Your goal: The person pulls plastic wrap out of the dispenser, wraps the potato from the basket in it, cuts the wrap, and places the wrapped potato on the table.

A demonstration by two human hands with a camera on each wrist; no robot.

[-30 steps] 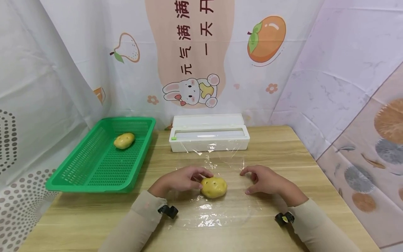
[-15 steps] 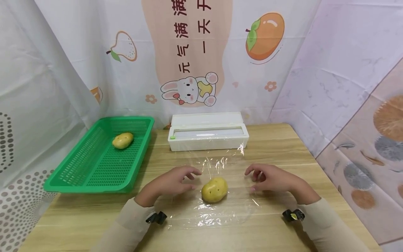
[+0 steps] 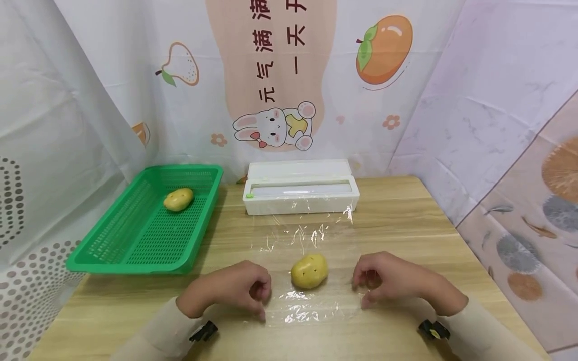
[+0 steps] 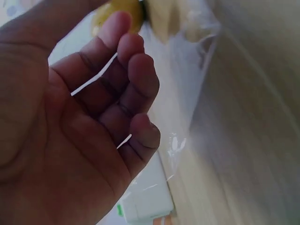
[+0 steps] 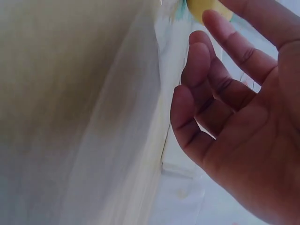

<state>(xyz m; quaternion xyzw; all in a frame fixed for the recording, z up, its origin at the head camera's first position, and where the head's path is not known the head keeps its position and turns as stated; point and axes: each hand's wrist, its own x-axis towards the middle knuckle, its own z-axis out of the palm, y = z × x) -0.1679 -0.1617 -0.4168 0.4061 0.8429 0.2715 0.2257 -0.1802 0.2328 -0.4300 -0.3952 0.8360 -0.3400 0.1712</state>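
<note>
A yellow potato (image 3: 309,271) sits on a sheet of clear plastic wrap (image 3: 301,313) spread over the wooden table. The film runs back to a white wrap dispenser box (image 3: 301,204) with its lid up. To the potato's left is my left hand (image 3: 241,288), fingers loosely bent, close to the film's left edge. On the other side my right hand (image 3: 393,278) hovers by the film's right edge, its fingers bent the same way. Both wrist views show nothing inside the left palm (image 4: 70,140) or the right palm (image 5: 248,136).
At the left stands a green plastic basket (image 3: 189,263) with another potato (image 3: 178,199) in it. Behind the dispenser hangs a printed curtain (image 3: 180,125), and more fabric (image 3: 496,125) borders the table (image 3: 406,220) on the right.
My left hand has let go of the potato and moved left and toward me. My right hand has shifted slightly right and nearer. The potato has turned a little.
</note>
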